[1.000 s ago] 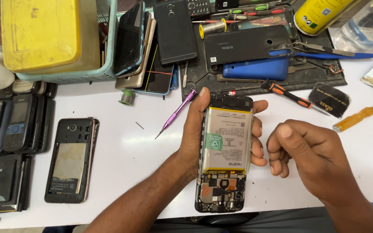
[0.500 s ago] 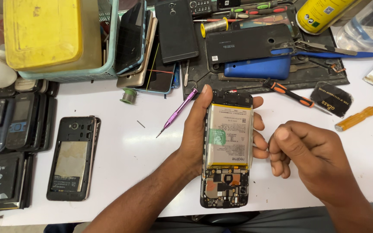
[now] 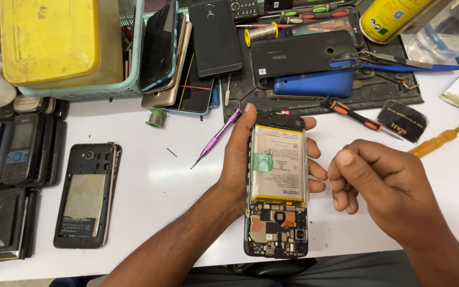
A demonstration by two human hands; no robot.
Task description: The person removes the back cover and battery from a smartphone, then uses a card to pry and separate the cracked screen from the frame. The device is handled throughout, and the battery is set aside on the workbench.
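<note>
Above white table (image 3: 150, 186): left hand (image 3: 240, 159) grips opened phone (image 3: 277, 186), pale-labelled battery (image 3: 278, 165) up.

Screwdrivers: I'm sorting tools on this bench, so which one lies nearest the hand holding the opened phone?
The slim purple screwdriver, lying just beside the left hand. The orange-and-black one and the yellow-handled one lie farther right.

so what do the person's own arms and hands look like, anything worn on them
Both arms are bare as far as the view reaches: no sleeves, gloves or watch show. The left hand and its forearm carry no ring or band that can be seen. The right hand is likewise bare, with short nails showing on the thumb. No markings or cables are visible on either.
</note>
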